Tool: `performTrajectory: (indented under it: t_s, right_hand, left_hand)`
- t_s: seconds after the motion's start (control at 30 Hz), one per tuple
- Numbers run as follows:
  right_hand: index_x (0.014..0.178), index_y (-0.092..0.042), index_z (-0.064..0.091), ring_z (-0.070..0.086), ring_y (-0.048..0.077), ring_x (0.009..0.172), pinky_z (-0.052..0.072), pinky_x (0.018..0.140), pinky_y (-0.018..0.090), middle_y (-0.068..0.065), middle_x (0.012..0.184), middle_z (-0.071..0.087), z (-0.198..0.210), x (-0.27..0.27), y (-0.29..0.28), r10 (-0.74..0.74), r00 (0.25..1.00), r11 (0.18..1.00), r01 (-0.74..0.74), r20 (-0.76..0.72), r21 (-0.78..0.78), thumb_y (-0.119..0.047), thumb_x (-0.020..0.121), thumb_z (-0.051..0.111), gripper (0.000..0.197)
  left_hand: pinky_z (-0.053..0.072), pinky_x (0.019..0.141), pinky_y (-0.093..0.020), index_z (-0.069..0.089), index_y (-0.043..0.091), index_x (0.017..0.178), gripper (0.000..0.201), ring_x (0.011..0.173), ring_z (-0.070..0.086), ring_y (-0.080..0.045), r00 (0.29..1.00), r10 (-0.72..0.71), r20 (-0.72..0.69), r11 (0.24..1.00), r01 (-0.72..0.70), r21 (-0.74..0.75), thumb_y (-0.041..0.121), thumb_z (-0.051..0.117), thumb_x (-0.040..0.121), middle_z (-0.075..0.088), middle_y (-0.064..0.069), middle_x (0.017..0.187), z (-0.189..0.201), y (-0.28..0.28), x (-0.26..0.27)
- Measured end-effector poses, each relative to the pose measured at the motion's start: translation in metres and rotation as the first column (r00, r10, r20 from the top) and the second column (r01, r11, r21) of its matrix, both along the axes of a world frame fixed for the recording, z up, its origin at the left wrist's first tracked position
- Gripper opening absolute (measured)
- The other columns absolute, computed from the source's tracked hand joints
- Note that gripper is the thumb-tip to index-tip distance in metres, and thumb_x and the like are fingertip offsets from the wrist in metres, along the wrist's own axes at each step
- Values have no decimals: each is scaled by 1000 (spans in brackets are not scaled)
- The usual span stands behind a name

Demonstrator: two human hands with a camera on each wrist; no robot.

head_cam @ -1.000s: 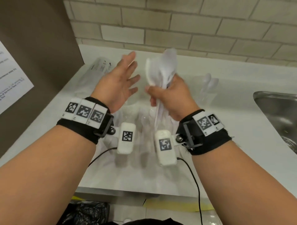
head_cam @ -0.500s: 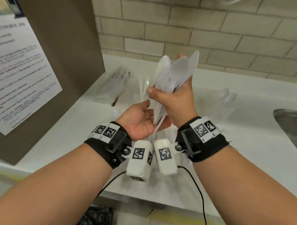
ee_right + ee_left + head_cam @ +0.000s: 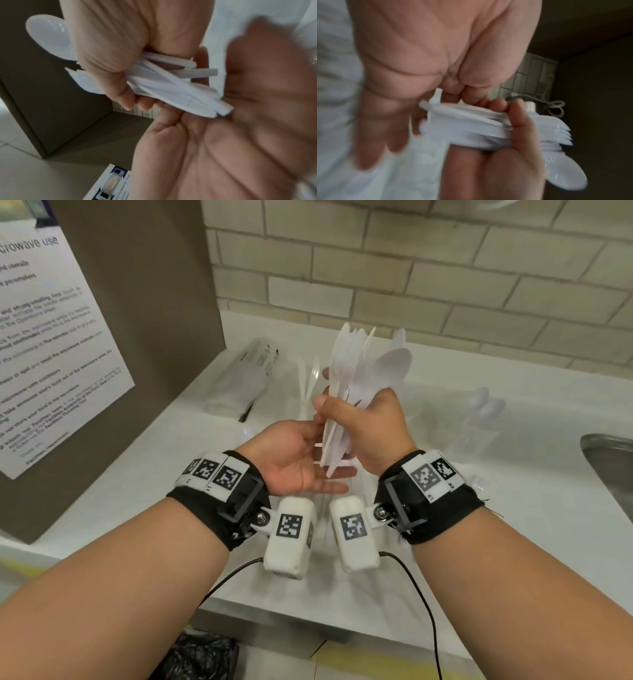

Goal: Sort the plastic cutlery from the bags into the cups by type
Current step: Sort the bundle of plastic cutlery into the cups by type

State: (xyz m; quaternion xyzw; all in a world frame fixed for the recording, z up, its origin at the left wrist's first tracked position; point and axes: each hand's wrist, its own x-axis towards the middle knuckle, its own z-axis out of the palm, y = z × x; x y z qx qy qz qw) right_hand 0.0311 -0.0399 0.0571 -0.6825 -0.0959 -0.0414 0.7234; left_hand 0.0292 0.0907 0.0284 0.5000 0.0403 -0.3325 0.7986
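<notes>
Above the white counter (image 3: 191, 419), right hand (image 3: 370, 426) clenches a fanned bundle of white plastic cutlery (image 3: 363, 364), long axis upright, heads far, handle ends pointing down into the flat, released left hand (image 3: 294, 463) cupped just beneath, the nearer hand to pull one out

A white paper notice (image 3: 51, 344) on the brown panel is showing the partly cut heading "crowave use". Its smaller lines are reading too blurred to make out.

The cutlery bundle (image 3: 363, 378) is smooth, glossy white plastic, the counter (image 3: 445, 508) a smooth white surface, the sink (image 3: 613, 463) brushed metal, the wall (image 3: 411, 268) matt pale brick, and the notice (image 3: 51, 354) paper.
</notes>
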Motion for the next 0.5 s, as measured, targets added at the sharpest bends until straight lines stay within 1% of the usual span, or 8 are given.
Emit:
performTrajectory:
  t_s: [0.07, 0.13, 0.2, 0.27, 0.3, 0.33, 0.4, 0.5]
  right_hand:
    - [85, -8, 63, 60, 23, 56, 54, 59, 35, 5, 60, 63, 1, 0, -1, 106, 992, 987, -96, -72, 130, -2, 75, 67, 12]
    - [82, -4, 62, 56, 20, 52, 50, 54, 30, 6, 59, 60, 2, -4, 1, 245, 963, 954, -218, -116, 204, 3, 77, 63, 8]
    - [83, -1, 62, 57, 15, 49, 49, 50, 26, 5, 58, 61, -2, -9, 6, 370, 918, 923, -345, -145, 172, 14, 80, 59, 15]
    - [93, 2, 61, 58, 13, 46, 49, 46, 23, 7, 57, 61, -5, -13, 12, 452, 875, 892, -435, -175, 126, 22, 77, 55, 26]
    - [99, 3, 60, 57, 14, 45, 48, 45, 23, 13, 61, 59, -5, -14, 14, 475, 859, 880, -460, -192, 118, 23, 75, 55, 31]
    - [103, 3, 59, 57, 15, 46, 48, 45, 23, 18, 66, 55, -6, -14, 16, 490, 845, 872, -476, -215, 116, 23, 73, 55, 36]
    - [110, 5, 55, 59, 17, 48, 50, 46, 25, 19, 72, 54, -9, -14, 21, 491, 827, 870, -480, -275, 110, 22, 71, 54, 42]
    - [105, 15, 56, 64, 25, 60, 58, 59, 41, 23, 78, 59, -15, -14, 29, 478, 820, 866, -501, -315, 11, 21, 68, 59, 38]
  left_hand:
    - [48, 86, -45, 59, 10, 117, 56, 93, 56, -28, 991, 21, 135, 999, -24, 20, 56, 33, 97, 59, -8, 95, -1, 6, 0]
    - [41, 84, -37, 52, 4, 130, 75, 80, 47, -19, 972, 23, 234, 997, -6, -74, 65, 45, 87, 54, -4, 83, 2, 13, 1]
    - [42, 73, -29, 43, 0, 139, 86, 72, 46, -13, 935, -4, 354, 1000, 14, -26, 54, 69, 77, 59, -8, 90, 10, 16, -1]
    - [46, 57, -29, 56, -1, 125, 64, 59, 57, -18, 888, -27, 459, 990, -40, 136, 34, 75, 74, 64, -16, 83, 19, 14, -6]
    - [51, 60, -32, 61, 2, 116, 50, 63, 63, -28, 872, -38, 487, 978, -68, 197, 27, 72, 75, 65, -23, 84, 22, 13, -8]
    - [54, 69, -37, 64, 7, 111, 41, 78, 67, -36, 862, -42, 505, 966, -93, 239, 24, 71, 75, 67, -27, 92, 24, 12, -10]
    - [55, 86, -39, 67, 13, 108, 32, 102, 68, -26, 857, -19, 516, 950, -146, 277, 22, 71, 77, 71, -16, 106, 25, 13, -13]
    - [53, 91, -36, 71, 10, 105, 27, 103, 69, -19, 840, 59, 540, 929, -245, 279, 23, 68, 82, 74, -8, 107, 26, 15, -14]
